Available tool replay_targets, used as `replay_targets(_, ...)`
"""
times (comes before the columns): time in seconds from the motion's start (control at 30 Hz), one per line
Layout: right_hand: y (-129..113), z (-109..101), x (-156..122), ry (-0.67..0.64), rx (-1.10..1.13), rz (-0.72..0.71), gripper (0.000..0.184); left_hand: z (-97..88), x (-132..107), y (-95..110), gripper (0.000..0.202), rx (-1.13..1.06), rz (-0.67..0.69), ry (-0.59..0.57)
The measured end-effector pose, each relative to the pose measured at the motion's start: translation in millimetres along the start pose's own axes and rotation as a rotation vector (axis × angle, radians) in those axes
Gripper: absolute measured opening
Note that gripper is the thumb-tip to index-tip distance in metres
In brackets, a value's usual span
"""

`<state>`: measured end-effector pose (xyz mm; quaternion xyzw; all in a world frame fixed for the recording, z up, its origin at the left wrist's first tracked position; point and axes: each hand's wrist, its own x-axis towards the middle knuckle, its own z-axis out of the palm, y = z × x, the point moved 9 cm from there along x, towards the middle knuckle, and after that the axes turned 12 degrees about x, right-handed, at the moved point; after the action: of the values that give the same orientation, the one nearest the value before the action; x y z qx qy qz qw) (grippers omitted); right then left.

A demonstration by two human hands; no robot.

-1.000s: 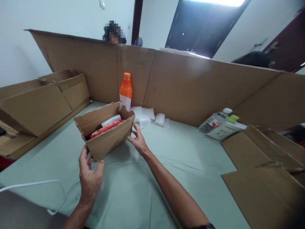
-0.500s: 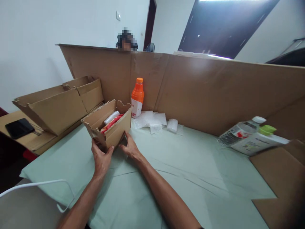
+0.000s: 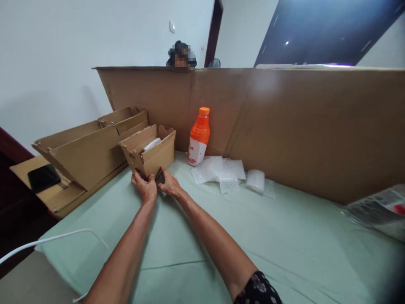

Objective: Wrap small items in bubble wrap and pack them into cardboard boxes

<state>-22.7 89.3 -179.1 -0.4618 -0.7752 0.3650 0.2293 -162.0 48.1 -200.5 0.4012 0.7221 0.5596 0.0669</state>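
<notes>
While L hand (image 3: 145,187) & R hand (image 3: 170,184) grip sm. cardbd. box (image 3: 160,159) at btm., close tog., orange btl. (image 3: 199,134) stands nearby

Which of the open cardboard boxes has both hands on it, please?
The small box, nearest the orange bottle: the left hand and right hand touch its lower edge; the longer box beside it has neither.

A cardboard partition (image 3: 294,131) lines a green-covered table (image 3: 196,236), which spreads in front of it. Behind the partition are a white wall (image 3: 63,42) with a switch (image 3: 171,26), a dark doorframe (image 3: 214,31), a fan (image 3: 215,63) and a dark panel (image 3: 311,38) bearing a glint (image 3: 287,42).
</notes>
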Motion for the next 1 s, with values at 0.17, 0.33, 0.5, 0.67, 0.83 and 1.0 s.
replay_targets(0.17,5,-1,43,0.000,-0.029,0.003,0.089,8.2,21,-23,0.071,0.001,-0.059,0.020)
replay_targets(0.33,6,10,68,-0.026,-0.080,-0.033,0.085,21.9,42,-37,0.057,-0.033,-0.065,-0.042)
replay_targets(0.5,2,22,62,-0.059,-0.159,-0.101,0.083,25.4,49,-36,0.067,-0.081,-0.036,-0.084)
replay_targets(0.67,-3,25,53,-0.071,-0.234,-0.146,0.071,16.6,48,-32,0.063,-0.087,-0.041,-0.075)
replay_targets(0.83,-2,29,53,-0.043,-0.287,-0.184,0.065,28.4,45,-30,0.061,-0.115,-0.028,-0.147)
replay_targets(1.0,-2,30,51,-0.036,-0.338,-0.199,0.064,36.8,42,-30,0.065,-0.119,-0.021,-0.190)
